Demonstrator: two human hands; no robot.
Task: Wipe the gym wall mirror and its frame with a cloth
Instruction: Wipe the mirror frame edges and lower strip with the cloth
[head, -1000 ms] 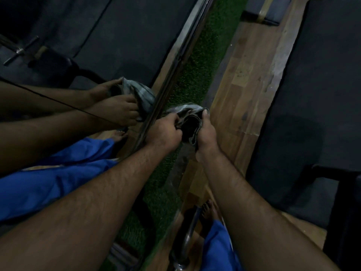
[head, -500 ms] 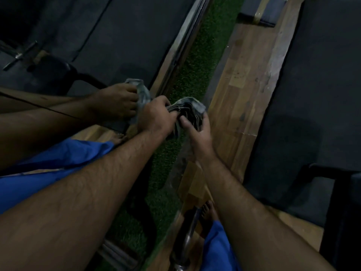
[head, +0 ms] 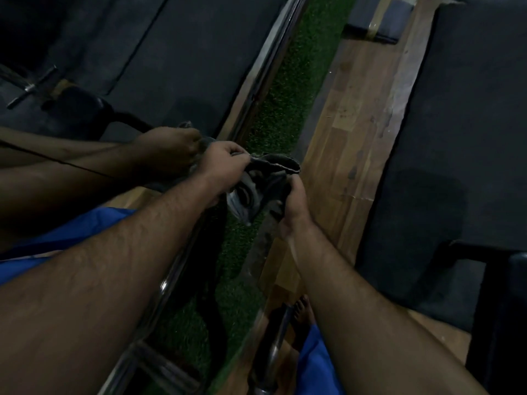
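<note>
Head view looks steeply down along the base of the wall mirror [head: 159, 61], whose metal frame [head: 266, 67] runs from about 1 o'clock to 7 o'clock through the picture. Just right of the frame, a little above centre, both hands hold the cloth [head: 265, 181] in the air over a strip of green turf [head: 288, 98], with a wooden floor [head: 362, 115] further toward 3 o'clock. The left hand [head: 224, 165] pinches the cloth's upper edge with curled fingers; the right hand [head: 295, 205] grips the bunched lower part from the 4 o'clock side. Their reflection shows in the glass at 9 o'clock.

The cloth looks limp, light and thin, sagging in folds between the two grips, so it will probably drape and slip off a flat surface unless gathered. A folded pad held in one palm should serve better for the glass, and a pinched edge for running along the narrow frame rail. The dark patterned fabric appears dry, though the dim light makes that uncertain. Neither mirror nor frame is touched by the cloth at this moment.
</note>
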